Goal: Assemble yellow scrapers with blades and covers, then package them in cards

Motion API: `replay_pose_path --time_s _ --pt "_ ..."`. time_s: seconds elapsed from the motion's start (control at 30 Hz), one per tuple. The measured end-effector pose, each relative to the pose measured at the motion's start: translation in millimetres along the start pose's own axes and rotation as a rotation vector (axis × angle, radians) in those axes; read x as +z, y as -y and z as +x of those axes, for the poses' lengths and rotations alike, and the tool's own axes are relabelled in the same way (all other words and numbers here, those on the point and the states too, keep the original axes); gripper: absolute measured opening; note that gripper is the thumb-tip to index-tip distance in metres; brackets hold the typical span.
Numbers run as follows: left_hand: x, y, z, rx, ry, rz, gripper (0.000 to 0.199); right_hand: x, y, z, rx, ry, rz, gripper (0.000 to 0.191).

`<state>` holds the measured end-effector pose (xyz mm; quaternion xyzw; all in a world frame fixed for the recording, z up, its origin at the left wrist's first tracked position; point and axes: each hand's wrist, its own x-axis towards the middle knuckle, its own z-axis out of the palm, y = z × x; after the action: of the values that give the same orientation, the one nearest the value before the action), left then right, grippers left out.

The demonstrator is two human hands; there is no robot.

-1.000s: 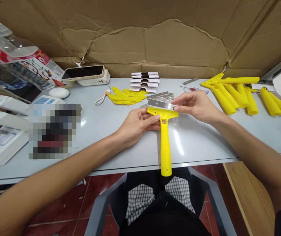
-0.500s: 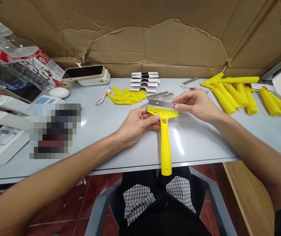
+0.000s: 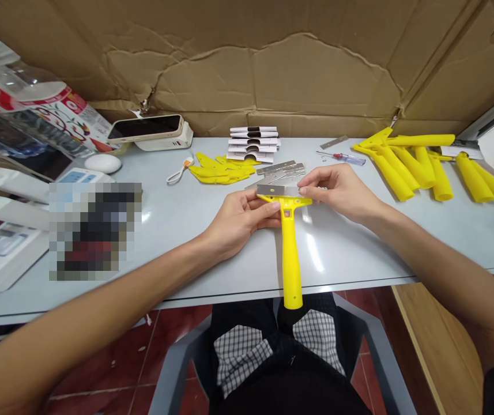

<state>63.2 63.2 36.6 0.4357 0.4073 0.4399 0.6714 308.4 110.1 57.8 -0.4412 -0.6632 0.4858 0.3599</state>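
My left hand (image 3: 247, 218) is closed around the head of a yellow scraper handle (image 3: 291, 259), thumb on top, its tube pointing down past the table edge. In my right hand (image 3: 339, 189) a flat metal blade (image 3: 276, 189) is pinched at its right end between thumb and fingers. The blade lies across the handle's wide head and covers part of it. Just behind are several loose blades (image 3: 287, 168) on the table. Several flat yellow plates (image 3: 218, 171) lie to the left of them.
Folded white card sleeves (image 3: 252, 151) are stacked at the back. A screwdriver (image 3: 346, 157) lies behind my right hand, with several yellow handles (image 3: 419, 164) piled at the right. At left stand a phone (image 3: 147, 128), a white mouse (image 3: 102, 163) and a plastic bottle (image 3: 34, 98).
The blade has come down and toward me onto the handle's head, covering more of it. My right hand has shifted slightly down and left with it; my left hand stays put.
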Motion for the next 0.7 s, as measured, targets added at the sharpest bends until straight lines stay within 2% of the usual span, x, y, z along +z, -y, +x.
replay_pose_path --time_s 0.37,0.53,0.7 --pt "0.9 1.9 -0.8 0.002 -0.007 0.03 0.043 6.6 1.3 -2.8 0.078 0.006 0.038 0.021" --pt "3.5 -3.0 0.2 -0.03 -0.038 0.01 0.027 7.3 1.8 -3.8 0.081 0.023 0.048 0.021" --pt "6.3 -5.7 -0.2 -0.057 -0.123 0.018 0.022 10.6 6.5 -7.1 0.079 0.036 0.069 0.023"
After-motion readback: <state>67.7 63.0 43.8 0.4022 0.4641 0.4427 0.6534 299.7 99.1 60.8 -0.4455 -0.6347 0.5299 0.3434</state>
